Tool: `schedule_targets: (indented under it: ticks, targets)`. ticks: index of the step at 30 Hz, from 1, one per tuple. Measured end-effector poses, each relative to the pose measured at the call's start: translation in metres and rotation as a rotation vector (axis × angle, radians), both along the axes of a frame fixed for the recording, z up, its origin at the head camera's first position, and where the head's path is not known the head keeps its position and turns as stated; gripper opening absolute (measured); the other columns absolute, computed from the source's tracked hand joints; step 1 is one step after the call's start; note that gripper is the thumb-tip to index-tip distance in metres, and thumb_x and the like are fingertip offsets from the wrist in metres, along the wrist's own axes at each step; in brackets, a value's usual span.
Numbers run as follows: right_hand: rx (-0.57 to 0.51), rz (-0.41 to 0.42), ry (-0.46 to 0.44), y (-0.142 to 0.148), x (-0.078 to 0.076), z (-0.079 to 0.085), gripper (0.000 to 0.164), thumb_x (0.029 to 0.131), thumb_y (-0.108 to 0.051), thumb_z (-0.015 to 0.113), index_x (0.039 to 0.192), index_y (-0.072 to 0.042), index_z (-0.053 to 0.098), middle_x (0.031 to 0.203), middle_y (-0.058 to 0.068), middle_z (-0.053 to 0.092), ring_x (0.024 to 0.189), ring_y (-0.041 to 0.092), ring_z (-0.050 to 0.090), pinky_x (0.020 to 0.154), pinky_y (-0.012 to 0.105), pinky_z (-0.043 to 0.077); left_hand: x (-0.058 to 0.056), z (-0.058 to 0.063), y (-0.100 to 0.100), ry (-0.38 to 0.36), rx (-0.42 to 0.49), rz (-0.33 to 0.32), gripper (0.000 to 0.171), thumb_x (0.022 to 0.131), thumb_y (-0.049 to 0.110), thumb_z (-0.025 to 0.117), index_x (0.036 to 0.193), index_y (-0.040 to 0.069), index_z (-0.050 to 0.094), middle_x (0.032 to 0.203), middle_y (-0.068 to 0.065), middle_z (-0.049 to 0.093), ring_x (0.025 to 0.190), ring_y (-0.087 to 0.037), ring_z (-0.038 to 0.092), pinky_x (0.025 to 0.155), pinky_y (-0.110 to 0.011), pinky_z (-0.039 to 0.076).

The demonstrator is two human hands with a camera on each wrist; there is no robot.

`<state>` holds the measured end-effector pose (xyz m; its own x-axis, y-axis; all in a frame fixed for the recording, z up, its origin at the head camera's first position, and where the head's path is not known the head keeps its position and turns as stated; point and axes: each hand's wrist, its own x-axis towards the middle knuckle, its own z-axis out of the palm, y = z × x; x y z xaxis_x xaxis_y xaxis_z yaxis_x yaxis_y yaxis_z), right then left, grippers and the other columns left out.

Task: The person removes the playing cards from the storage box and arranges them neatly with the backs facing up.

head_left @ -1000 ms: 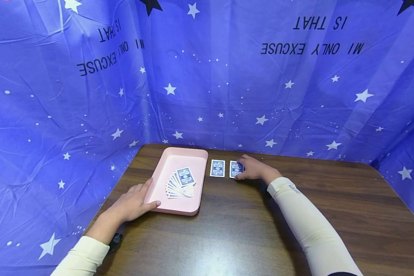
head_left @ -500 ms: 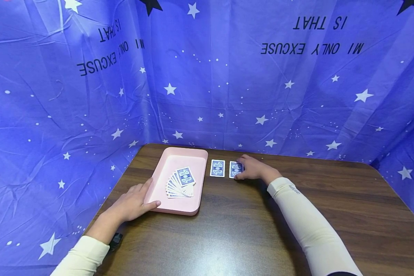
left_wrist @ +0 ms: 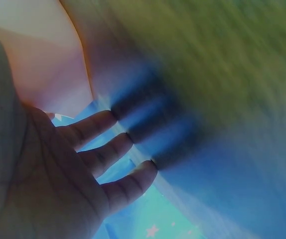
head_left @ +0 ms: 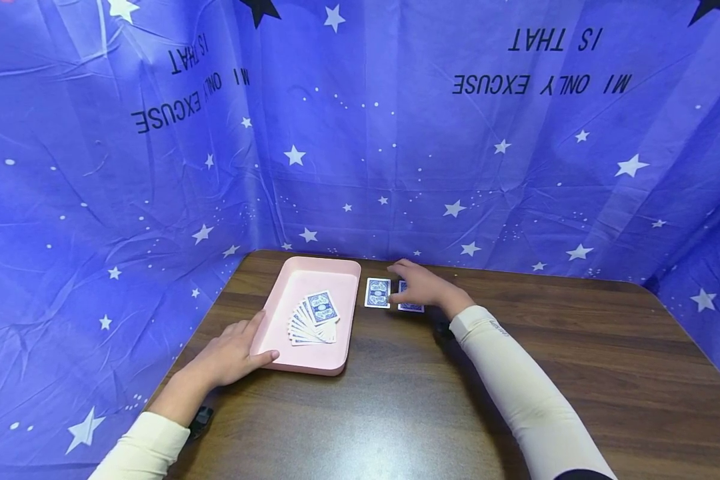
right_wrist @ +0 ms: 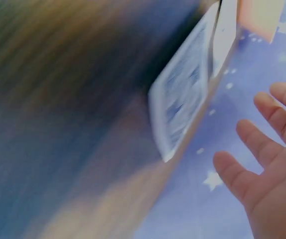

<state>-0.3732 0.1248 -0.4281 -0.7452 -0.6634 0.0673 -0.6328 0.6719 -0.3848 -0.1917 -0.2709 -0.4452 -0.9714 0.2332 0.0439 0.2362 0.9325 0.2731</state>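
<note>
A pink tray stands at the left of the table. My left hand rests at its near left corner, thumb against the rim; the left wrist view shows extended fingers whose tips meet the table. Inside the tray lies a fan of playing cards, blue backs up. To the tray's right, two face-down playing cards lie side by side: the left card and the right card. My right hand hovers over the right card with fingers spread, partly hiding it; nothing shows in its grasp.
The brown wooden table has its far edge close behind the tray and cards. A blue star-printed curtain hangs behind and along both sides. A dark wrist strap shows at the left wrist.
My right hand has let go of the right playing card, lifted and shifted left toward the left card. The left hand, tray and fanned cards stay as they were.
</note>
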Motion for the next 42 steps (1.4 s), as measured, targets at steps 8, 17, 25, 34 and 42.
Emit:
schedule_targets:
  ticks: [8, 17, 25, 34, 42]
  targets:
    - [-0.031, 0.094, -0.013, -0.037, 0.003, 0.008, 0.076, 0.084, -0.034, 0.078, 0.144, 0.001, 0.048, 0.143, 0.014, 0.046, 0.131, 0.027, 0.045, 0.111, 0.039, 0.033, 0.0, 0.0, -0.001, -0.006, -0.001, 0.006, 0.098, 0.09, 0.064, 0.058, 0.154, -0.003, 0.026, 0.138, -0.03, 0.049, 0.126, -0.049, 0.047, 0.092, -0.067, 0.042]
    - [-0.013, 0.221, 0.017, -0.084, 0.014, 0.009, 0.076, 0.084, -0.038, 0.076, 0.143, 0.001, 0.048, 0.143, 0.014, 0.047, 0.132, 0.025, 0.044, 0.112, 0.035, 0.033, 0.002, -0.001, -0.002, 0.009, 0.005, -0.005, 0.098, 0.09, 0.064, 0.058, 0.153, -0.003, 0.026, 0.138, -0.029, 0.049, 0.125, -0.049, 0.047, 0.091, -0.066, 0.042]
    - [0.006, 0.317, 0.055, -0.112, 0.02, 0.01, 0.076, 0.084, -0.038, 0.075, 0.142, 0.002, 0.049, 0.14, 0.013, 0.05, 0.135, 0.025, 0.041, 0.114, 0.031, 0.027, 0.001, -0.001, 0.0, 0.022, -0.002, -0.007, 0.097, 0.09, 0.064, 0.058, 0.153, -0.003, 0.027, 0.136, -0.03, 0.05, 0.124, -0.048, 0.048, 0.091, -0.065, 0.043]
    - [0.048, 0.313, -0.016, -0.13, 0.022, 0.001, 0.078, 0.084, -0.04, 0.075, 0.145, 0.0, 0.047, 0.143, 0.013, 0.049, 0.134, 0.024, 0.043, 0.114, 0.03, 0.027, 0.001, 0.001, 0.001, 0.011, -0.001, -0.002, 0.097, 0.09, 0.064, 0.058, 0.153, -0.003, 0.027, 0.137, -0.03, 0.05, 0.124, -0.049, 0.048, 0.091, -0.066, 0.042]
    - [0.048, 0.27, -0.024, -0.13, 0.021, -0.005, 0.079, 0.084, -0.04, 0.076, 0.146, -0.001, 0.046, 0.143, 0.013, 0.048, 0.134, 0.024, 0.042, 0.114, 0.03, 0.026, 0.0, -0.001, 0.001, 0.01, 0.005, -0.007, 0.097, 0.091, 0.064, 0.057, 0.153, -0.004, 0.026, 0.138, -0.03, 0.049, 0.125, -0.049, 0.046, 0.092, -0.066, 0.042]
